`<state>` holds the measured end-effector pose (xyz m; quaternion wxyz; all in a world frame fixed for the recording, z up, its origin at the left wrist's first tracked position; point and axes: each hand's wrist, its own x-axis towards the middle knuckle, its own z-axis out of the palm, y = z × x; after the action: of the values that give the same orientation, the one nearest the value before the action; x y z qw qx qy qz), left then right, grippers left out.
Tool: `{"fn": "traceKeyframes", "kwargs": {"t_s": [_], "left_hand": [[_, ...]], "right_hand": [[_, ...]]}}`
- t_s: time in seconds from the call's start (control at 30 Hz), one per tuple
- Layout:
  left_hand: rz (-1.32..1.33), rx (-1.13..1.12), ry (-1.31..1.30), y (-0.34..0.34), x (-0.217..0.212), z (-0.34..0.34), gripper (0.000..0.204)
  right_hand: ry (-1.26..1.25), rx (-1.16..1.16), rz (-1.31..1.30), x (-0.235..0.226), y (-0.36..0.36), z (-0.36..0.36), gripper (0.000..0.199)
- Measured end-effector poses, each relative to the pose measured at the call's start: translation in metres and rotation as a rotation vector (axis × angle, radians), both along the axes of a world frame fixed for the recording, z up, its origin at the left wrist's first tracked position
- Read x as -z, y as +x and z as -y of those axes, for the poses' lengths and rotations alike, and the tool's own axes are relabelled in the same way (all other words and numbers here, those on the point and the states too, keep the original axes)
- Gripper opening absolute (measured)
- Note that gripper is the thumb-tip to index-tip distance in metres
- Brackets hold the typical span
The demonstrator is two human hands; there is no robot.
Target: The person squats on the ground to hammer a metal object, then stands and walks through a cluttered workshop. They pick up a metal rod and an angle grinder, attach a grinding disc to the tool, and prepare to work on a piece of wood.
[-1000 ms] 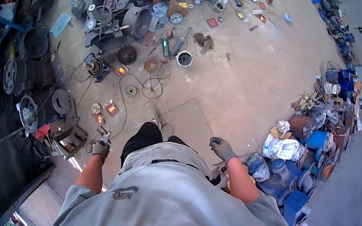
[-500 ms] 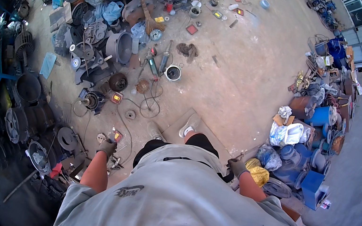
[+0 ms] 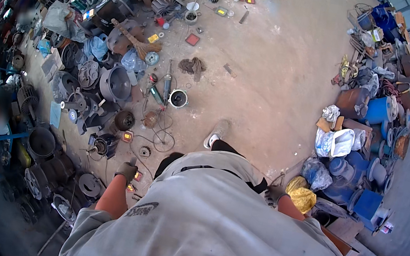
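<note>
Both arms hang at my sides, each hand in a greyish-brown work glove. My left hand (image 3: 127, 171) is low beside my left leg, its fingers curled. A small dark tip shows at its far end, too small to name. Nearest to it on the floor is a small box with a red and yellow face (image 3: 138, 176). My right hand (image 3: 274, 194) is beside my right hip, close to a yellow plastic bag (image 3: 301, 195). Its fingers are mostly hidden, so whether it grips anything does not show. My right shoe (image 3: 219, 130) is on the concrete floor ahead.
Left of me lie motor housings (image 3: 116, 84), a straw broom (image 3: 135, 42), angle grinders (image 3: 167, 86) with cables and a white-rimmed ring-shaped part (image 3: 178, 98). A brown rag (image 3: 192, 66) lies ahead. Along the right stand a blue motor (image 3: 350, 171), plastic bags and a blue drum (image 3: 379, 110).
I have stepped forward: the floor items ahead and the piles on both sides have shifted in view. My left shoe has gone out of sight, and both hands still hang at my sides.
</note>
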<state>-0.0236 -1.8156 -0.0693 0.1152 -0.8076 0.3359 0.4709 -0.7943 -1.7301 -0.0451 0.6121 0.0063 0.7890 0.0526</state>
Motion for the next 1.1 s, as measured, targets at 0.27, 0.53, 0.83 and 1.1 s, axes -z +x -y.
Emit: {"fn": "traceKeyframes", "kwargs": {"t_s": [0.27,0.53,0.83,1.1], "left_hand": [[-0.132,-0.064,0.039,-0.134,-0.044,0.152,0.028],[0.003,0.308,-0.159,-0.219,-0.009,0.303,0.038],[-0.24,-0.098,-0.189,-0.359,0.044,0.52,0.036],[-0.489,-0.312,-0.037,-0.497,0.065,0.528,0.045]], "right_hand": [[-0.649,0.07,-0.122,0.002,-0.138,0.266,0.027],[-0.763,-0.499,-0.253,0.053,-0.13,0.482,0.036],[-0.68,-0.87,-0.122,0.131,-0.086,0.699,0.06],[-0.259,-1.559,-0.152,0.25,-0.012,0.904,0.12]]}}
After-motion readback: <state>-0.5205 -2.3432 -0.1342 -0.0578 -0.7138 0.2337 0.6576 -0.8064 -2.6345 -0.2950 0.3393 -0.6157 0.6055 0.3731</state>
